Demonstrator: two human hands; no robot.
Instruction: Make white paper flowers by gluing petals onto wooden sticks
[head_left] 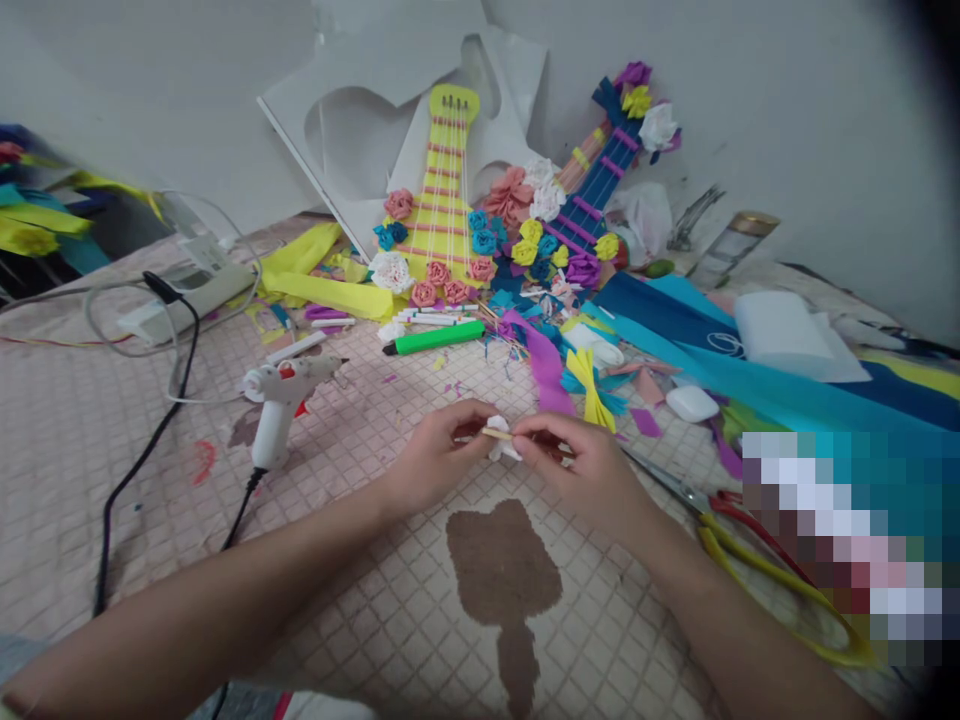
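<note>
Both my hands meet near the middle of the view, above the checked tablecloth. My left hand pinches a small white paper piece from its left side. A short thin wooden stick lies across the white paper, and the fingertips of my right hand are closed on its right end. Beyond my hands lies a green marker. A yellow pleated paper bow is just past my right hand.
A white glue gun with a black cord stands at left. Scissors lie beside my right forearm. Yellow and blue paper guitars with flowers lean at the back. Crepe paper strips cover the right.
</note>
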